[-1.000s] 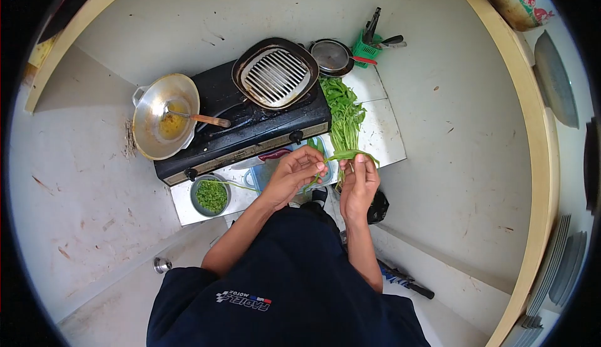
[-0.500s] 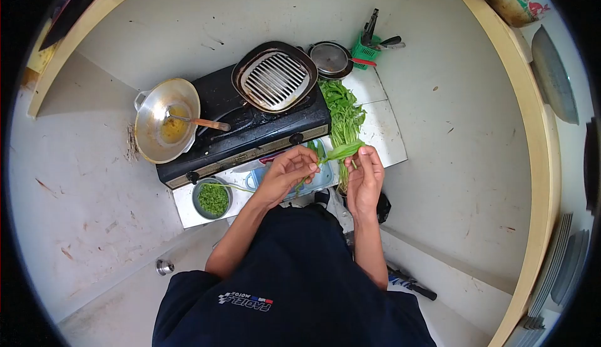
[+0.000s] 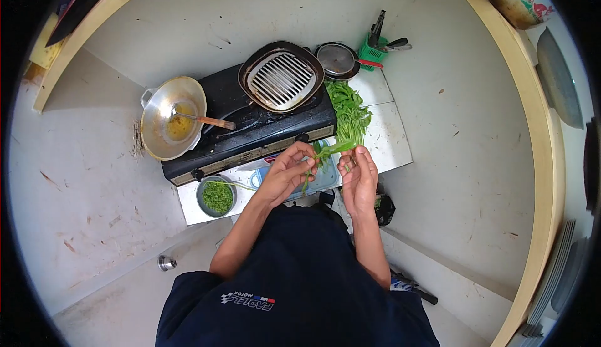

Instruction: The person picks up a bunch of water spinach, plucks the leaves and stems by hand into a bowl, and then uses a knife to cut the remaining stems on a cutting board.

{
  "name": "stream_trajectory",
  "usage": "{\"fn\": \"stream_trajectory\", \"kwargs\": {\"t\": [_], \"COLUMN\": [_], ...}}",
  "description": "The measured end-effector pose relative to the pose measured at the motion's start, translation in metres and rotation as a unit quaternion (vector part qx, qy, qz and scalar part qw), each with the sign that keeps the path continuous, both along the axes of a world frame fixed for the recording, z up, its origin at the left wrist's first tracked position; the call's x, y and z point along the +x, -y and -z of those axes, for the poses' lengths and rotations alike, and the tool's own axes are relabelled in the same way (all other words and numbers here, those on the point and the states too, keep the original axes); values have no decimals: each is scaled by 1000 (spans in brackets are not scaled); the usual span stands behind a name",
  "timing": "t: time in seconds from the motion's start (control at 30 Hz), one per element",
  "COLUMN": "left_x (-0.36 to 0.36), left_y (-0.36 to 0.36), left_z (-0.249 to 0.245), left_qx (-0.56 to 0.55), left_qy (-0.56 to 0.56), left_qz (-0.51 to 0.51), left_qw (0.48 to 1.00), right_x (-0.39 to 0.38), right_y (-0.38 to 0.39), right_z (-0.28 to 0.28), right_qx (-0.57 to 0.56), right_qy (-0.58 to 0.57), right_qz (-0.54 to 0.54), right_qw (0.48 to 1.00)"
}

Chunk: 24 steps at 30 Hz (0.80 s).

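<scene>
Hands first: the left hand has its fingers curled in and is pinching the lower part of a leafy green stalk, while the right hand is palm-up-ish with thumb and fingertips pressed together on the same stalk a bit higher up. So the stalk is stretched between the two hands, held in the air just in front of the stove, over a pale blue tray that sits on the white table. Its leafy end points toward the pile of greens lying on the table right beside the stove. On the stove there's a wok with yellowish oil and a wooden-handled spoon resting in it, plus a dark grill pan with a ribbed insert. A small metal bowl full of chopped greens sits at the table's front edge, left of the left hand. Further back there's a lidded pan touching a green basket with utensils sticking out. Can't tell whether the stalk is already snapped between the two grips, it's too small.
</scene>
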<state>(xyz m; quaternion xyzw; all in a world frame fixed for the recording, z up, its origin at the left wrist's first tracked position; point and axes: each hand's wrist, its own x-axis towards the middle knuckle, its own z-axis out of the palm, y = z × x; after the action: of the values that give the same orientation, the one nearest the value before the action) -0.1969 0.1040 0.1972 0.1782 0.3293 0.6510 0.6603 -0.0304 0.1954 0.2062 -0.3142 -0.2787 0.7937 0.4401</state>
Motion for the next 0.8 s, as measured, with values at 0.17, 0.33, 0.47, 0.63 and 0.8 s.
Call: {"fn": "stream_trajectory", "kwargs": {"t": [0.17,0.33,0.47,0.63,0.8], "left_x": [2,6,10,16,17], "left_y": [-2,-2,-1,0,0], "left_z": [2,2,-3,1,10], "left_qx": [-19,-37,-41,-42,-51], "left_qy": [52,47,27,18,62], "left_qz": [-7,-2,10,-18,-48], "left_qw": [998,998,999,999,996], "right_x": [-5,-15,-18,-16,-20], "right_y": [4,17,15,16,22], "right_z": [4,9,17,18,18], "right_qx": [95,134,125,118,97], "right_qy": [126,101,68,75,81], "right_qz": [-109,-93,-94,-93,-60], "right_qw": [982,981,985,986,990]}}
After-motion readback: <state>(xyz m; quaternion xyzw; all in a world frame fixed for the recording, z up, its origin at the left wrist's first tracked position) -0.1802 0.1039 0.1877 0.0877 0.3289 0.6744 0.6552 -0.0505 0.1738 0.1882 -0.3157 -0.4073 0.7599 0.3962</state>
